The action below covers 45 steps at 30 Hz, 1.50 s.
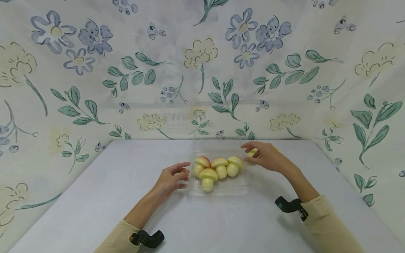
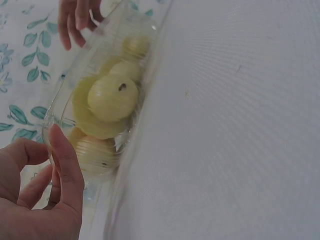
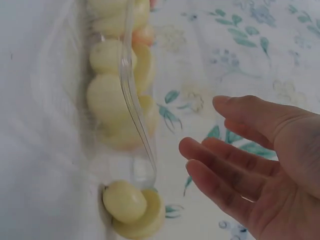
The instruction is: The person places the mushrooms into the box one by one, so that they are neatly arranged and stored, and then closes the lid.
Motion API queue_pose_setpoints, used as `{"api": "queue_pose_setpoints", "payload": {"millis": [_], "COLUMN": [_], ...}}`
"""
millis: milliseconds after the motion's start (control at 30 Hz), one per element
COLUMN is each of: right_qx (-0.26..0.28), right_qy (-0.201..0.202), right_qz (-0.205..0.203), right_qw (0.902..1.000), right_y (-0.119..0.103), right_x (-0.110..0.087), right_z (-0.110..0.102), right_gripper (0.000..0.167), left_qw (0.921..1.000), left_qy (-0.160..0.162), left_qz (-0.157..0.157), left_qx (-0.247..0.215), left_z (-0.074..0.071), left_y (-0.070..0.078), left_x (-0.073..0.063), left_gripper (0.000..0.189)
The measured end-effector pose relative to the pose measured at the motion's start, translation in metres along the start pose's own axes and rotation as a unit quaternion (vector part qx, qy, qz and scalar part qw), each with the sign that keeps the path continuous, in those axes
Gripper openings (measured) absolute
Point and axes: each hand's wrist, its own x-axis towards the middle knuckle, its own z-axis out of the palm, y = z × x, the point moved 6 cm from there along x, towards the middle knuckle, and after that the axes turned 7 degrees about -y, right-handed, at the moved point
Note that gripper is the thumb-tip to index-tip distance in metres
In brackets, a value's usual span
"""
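Observation:
In the head view a clear plastic clamshell box (image 1: 234, 190) stands mid-table, its see-through lid (image 1: 207, 144) raised at the back. Several pale yellow mushroom-shaped pieces (image 1: 207, 174) lie in it, some with a red blush on the cap. My left hand (image 1: 171, 179) is at the box's left side, fingers loosely bent, fingertips right at the rim (image 2: 48, 112). Near the back right corner hovers my right hand (image 1: 265, 156), fingers spread and relaxed, holding nothing. Another yellow mushroom piece (image 3: 132, 207) sits outside the box on the right, partly hidden behind that hand in the head view.
The white tabletop (image 1: 221, 225) reaches back to a floral-print cloth (image 1: 177, 70) that hangs behind and along both sides. Dark devices (image 1: 147, 239) are strapped at both sleeve cuffs. A few tiny specks lie in front of the box.

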Motion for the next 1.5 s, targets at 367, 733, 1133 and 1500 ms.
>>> {"api": "queue_pose_setpoints", "payload": {"millis": [367,733,1133,1500], "right_qx": [-0.011,-0.046,-0.117,-0.084], "right_qy": [0.022,0.031,0.022,0.021], "right_qz": [0.053,0.132,0.194,0.183], "right_qw": [0.9983,0.9897,0.9738,0.9792], "right_y": [0.038,0.077,0.100,0.109], "right_x": [-0.008,-0.017,-0.024,-0.021], "right_z": [-0.014,-0.024,-0.018,-0.002], "right_gripper": [0.045,0.051,0.055,0.065], "left_qw": [1.0000,1.0000,1.0000,1.0000], "left_qy": [-0.002,0.001,0.001,0.001], "left_qz": [0.001,-0.003,0.003,0.001], "left_qx": [0.005,0.007,0.005,0.005], "left_z": [0.000,-0.001,-0.001,0.000], "left_y": [0.000,0.000,-0.001,0.000], "left_x": [0.002,-0.001,0.000,0.000], "left_gripper": [0.049,0.051,0.048,0.051]}}
